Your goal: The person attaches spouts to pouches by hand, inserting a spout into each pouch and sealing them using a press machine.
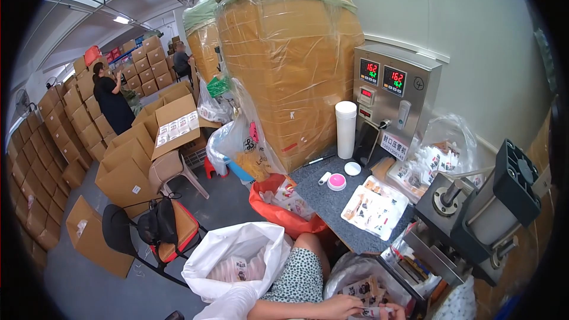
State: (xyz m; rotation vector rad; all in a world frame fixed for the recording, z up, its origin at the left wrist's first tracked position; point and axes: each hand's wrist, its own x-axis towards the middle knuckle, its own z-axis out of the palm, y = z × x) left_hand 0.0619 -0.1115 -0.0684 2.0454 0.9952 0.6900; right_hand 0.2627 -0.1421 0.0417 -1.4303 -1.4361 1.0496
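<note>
At the bottom edge, my left hand (342, 306) is closed, its fingertips pinching one end of a small white printed packet (373, 312). My right hand (393, 312), partly cut off by the frame, has its fingers closed at the other end of that packet. Beneath and behind the hands is a clear plastic bag (341, 269) holding several similar printed packets (363, 289). To the left of my lap, an open white sack (204, 249) contains several clear and printed packets (240, 269).
A metal press (450, 201) stands at right beside a grey worktop (314, 192) bearing flat printed sheets (374, 207), a pink round pad (336, 182) and a white bottle (346, 130). A control box (394, 83) is behind. Cartons, a chair (169, 231) and two people are at left.
</note>
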